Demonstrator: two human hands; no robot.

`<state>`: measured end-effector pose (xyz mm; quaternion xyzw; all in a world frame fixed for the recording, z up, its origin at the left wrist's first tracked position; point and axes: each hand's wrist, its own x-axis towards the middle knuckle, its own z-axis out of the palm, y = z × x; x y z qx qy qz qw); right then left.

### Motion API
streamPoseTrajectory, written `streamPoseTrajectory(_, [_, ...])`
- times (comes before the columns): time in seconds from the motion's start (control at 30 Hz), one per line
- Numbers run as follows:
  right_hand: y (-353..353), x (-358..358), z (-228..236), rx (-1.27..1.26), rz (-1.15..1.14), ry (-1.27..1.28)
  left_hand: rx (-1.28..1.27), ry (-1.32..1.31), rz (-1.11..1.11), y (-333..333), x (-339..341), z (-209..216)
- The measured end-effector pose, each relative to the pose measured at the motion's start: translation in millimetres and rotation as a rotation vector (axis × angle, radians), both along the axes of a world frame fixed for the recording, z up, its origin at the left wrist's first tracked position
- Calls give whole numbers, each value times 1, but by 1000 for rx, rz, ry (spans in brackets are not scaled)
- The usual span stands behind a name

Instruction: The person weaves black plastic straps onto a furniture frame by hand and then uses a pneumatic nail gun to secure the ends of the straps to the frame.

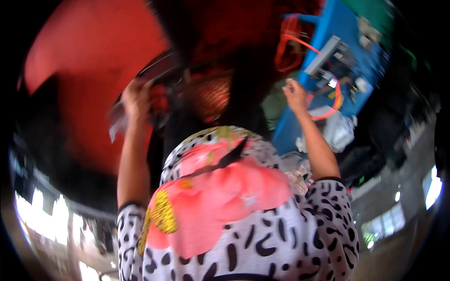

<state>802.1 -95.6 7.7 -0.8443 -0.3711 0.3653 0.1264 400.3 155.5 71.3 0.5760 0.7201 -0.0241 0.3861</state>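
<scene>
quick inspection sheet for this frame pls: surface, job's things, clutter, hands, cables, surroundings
Surface: blue machine body at upper right; no flat work surface visible.
Job's things: large red fabric raised at left, blurred by motion; a dark edge runs by the left hand.
Clutter: pale crumpled bundle below the blue machine; grey metal bracket on it.
Hands: left hand raised at the red fabric, grip blurred; right hand closed near the machine, what it holds too small to tell.
Cables: orange hose looping across the machine.
Surroundings: patterned black, white and pink garment fills the lower frame; bright windows at the rim.
</scene>
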Motion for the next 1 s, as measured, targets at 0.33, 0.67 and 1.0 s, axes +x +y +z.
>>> streamPoseTrajectory(0.33, [-76, 304, -13, 43, -608, -316, 174, -43, -207, -17, 124, -7])
streamPoseTrajectory(0.67, [42, 350, -66, 41, -738, -473, 98, -73, -32, -13, 156, -24])
streamPoseTrajectory(1.0, [22, 371, -82, -72, -783, -585, 87, -154, 26, -7, 162, -36])
